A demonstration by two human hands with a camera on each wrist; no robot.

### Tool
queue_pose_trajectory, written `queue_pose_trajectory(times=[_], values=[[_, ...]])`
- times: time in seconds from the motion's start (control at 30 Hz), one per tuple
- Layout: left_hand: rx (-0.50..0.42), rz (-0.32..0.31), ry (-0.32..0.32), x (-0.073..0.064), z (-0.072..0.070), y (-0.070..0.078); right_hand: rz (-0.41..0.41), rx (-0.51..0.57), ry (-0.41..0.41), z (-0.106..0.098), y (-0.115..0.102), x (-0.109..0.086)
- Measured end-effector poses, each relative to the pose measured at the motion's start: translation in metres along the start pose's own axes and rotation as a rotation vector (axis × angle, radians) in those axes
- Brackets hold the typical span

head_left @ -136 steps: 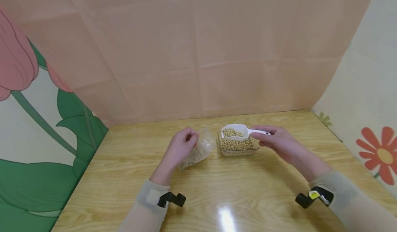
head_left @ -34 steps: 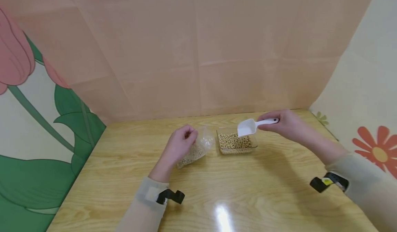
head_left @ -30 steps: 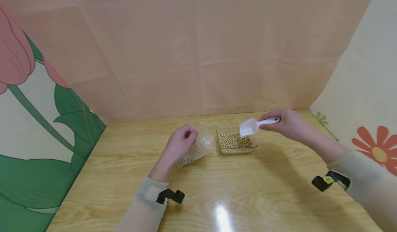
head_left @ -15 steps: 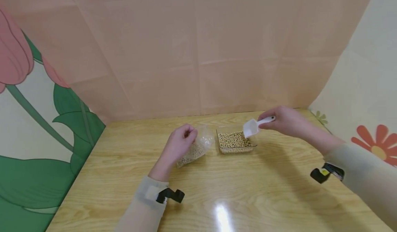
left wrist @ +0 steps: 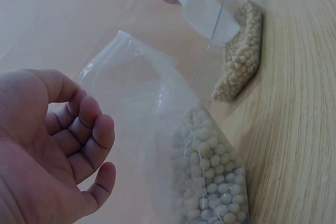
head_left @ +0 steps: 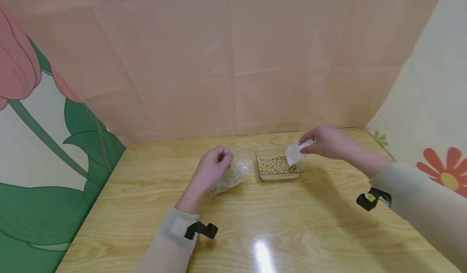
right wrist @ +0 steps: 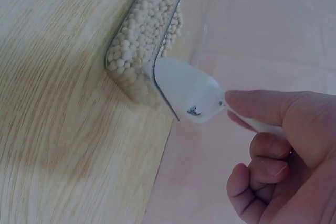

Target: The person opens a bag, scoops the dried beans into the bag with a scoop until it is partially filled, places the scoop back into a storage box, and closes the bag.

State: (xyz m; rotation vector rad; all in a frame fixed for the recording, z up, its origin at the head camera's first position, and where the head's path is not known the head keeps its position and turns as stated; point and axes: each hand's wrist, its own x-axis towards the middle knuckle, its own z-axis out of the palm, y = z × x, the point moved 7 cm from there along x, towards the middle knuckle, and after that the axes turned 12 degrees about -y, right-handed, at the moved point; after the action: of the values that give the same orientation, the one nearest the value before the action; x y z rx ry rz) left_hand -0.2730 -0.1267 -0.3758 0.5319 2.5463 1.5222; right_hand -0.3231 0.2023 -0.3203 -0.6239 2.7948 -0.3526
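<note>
In the head view my left hand [head_left: 211,166] pinches the upper edge of a clear plastic bag [head_left: 238,171] that leans on the table. Pale round beans [left wrist: 212,177] fill the bag's lower part. To its right stands a clear rectangular container [head_left: 264,175] with more of these beans [head_left: 273,165] inside. My right hand [head_left: 326,141] grips a white scoop [head_left: 293,155] by the handle, thumb along it. The scoop slants down over the container's right side, its lip at the beans. No beans show on its blade, though the right wrist view hides the lip behind the container wall.
The wooden table [head_left: 146,224] runs back to a pink sheet [head_left: 182,82]. A flower-printed wall [head_left: 408,115] stands on the right, and a tulip-printed one [head_left: 33,143] on the left. Each wrist bears a black camera mount [head_left: 200,229].
The scoop carried beans over the container at first. It then showed none while raised to the right, and has since come down to the beans. My left hand and the bag have stayed put.
</note>
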Motion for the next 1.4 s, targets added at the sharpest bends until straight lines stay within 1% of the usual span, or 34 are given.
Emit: queue_pose_trajectory(times=[0.2,0.3,0.43,0.53,0.67,0.83,1.07,1.17,1.4], values=[[0.004,-0.002,0.002,0.0,0.0,-0.001,0.011,-0.017,-0.028,0.005,-0.004,0.007],[0.004,0.001,0.003,-0.001,0.0,-0.001,0.019,-0.003,-0.048,0.009,-0.002,0.01],[-0.003,0.004,-0.001,0.0,0.001,0.0,0.028,0.04,-0.049,0.015,0.006,0.013],[-0.006,0.001,-0.001,0.0,0.001,0.0,0.042,0.116,-0.048,0.02,0.015,0.014],[-0.008,-0.004,-0.003,-0.001,0.002,-0.001,0.062,0.267,-0.073,0.032,0.027,0.013],[-0.014,-0.005,-0.004,-0.001,0.002,-0.002,0.074,0.409,-0.077,0.047,0.037,0.013],[-0.017,-0.005,-0.01,-0.001,0.003,-0.001,0.11,0.556,-0.09,0.067,0.045,0.016],[-0.02,-0.006,-0.016,-0.001,0.003,-0.001,0.104,0.611,-0.08,0.074,0.044,0.016],[-0.017,-0.005,-0.02,-0.001,0.003,-0.003,0.077,0.691,-0.039,0.087,0.042,0.019]])
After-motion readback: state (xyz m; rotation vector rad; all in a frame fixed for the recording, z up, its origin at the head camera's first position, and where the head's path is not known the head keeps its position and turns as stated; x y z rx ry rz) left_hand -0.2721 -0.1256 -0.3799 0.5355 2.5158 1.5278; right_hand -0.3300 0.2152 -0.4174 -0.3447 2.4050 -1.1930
